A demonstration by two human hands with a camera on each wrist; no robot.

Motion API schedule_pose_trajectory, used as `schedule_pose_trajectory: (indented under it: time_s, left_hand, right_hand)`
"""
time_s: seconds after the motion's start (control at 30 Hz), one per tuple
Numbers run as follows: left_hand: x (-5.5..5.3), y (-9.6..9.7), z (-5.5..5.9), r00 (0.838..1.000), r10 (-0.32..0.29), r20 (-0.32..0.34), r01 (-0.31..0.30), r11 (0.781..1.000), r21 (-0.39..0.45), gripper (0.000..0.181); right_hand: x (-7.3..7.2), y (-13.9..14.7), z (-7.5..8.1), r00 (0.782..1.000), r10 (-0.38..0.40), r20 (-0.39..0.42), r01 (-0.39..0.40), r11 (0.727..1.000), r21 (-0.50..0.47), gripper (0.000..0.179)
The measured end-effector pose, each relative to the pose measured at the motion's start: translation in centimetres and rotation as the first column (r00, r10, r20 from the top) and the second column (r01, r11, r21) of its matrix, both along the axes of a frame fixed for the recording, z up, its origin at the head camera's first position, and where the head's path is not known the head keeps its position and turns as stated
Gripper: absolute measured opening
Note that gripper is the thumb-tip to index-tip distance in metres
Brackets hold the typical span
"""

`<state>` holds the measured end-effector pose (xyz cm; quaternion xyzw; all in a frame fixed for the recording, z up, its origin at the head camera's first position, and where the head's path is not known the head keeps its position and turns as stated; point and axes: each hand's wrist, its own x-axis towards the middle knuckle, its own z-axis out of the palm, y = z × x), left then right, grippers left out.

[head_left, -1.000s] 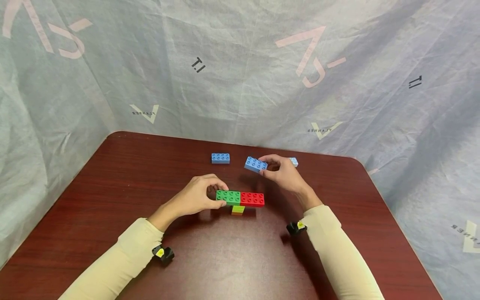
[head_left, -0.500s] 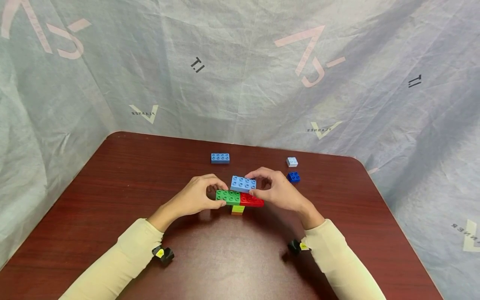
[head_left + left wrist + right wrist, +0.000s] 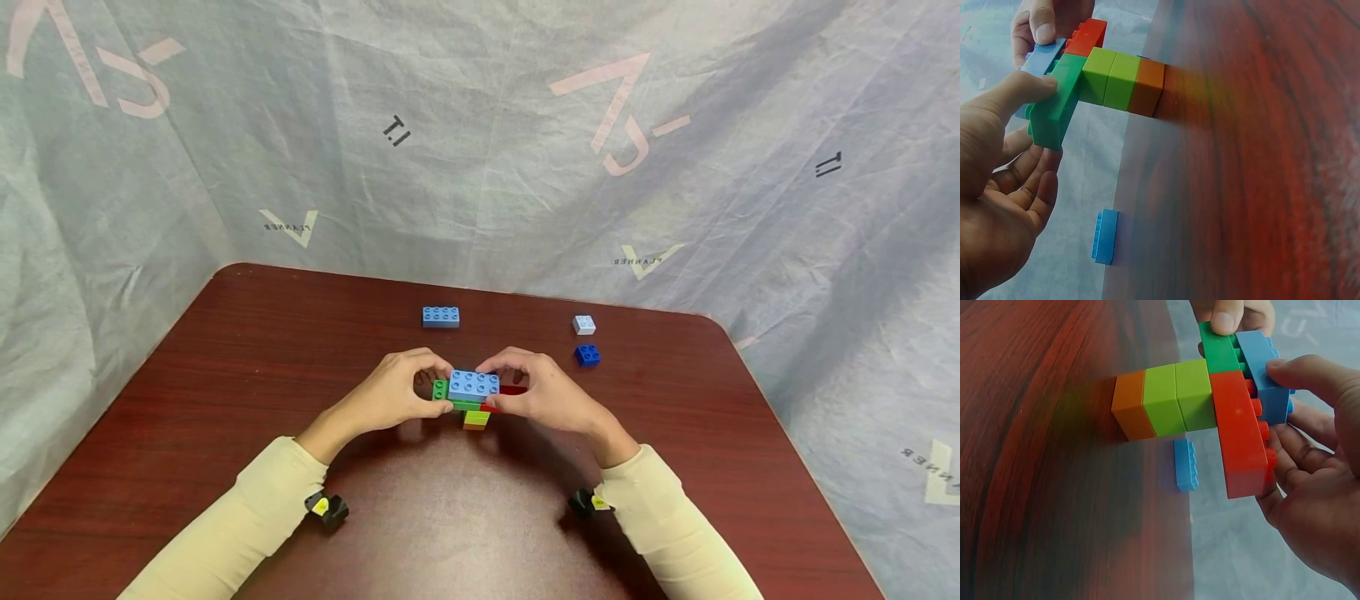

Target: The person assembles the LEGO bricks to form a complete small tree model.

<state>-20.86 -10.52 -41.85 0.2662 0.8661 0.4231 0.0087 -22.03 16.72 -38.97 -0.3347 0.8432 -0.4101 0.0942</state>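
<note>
Between your left hand and right hand, the light-blue eight-stud brick should be light, stiff and rather slippery; take it across the long sides. It's rectangular, evenly coloured. Your right hand pinches it so; your left grips the green brick below.

Grey walls, probably cloth; brown table.
</note>
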Motion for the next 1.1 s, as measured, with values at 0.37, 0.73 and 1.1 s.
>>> schedule_pose_trajectory:
  time_s: [0.37,0.73,1.1]
  left_hand:
    - [0.1,0.1,0.0,1.0,-0.005,-0.025,0.005,1.0,0.007,0.036]
    - [0.1,0.2,-0.3,1.0,0.023,-0.021,-0.022,1.0,0.017,0.035]
    - [0.1,0.4,-0.2,0.999,0.033,0.001,-0.033,0.998,0.056,0.039]
  right_hand:
    - [0.2,-0.4,0.1,0.997,0.011,-0.082,-0.011,1.0,0.008,0.033]
    - [0.6,-0.9,-0.3,0.994,-0.036,-0.104,0.036,0.999,-0.001,0.032]
    - [0.7,-1.1,-0.3,0.984,-0.048,-0.172,0.048,0.999,0.0,0.032]
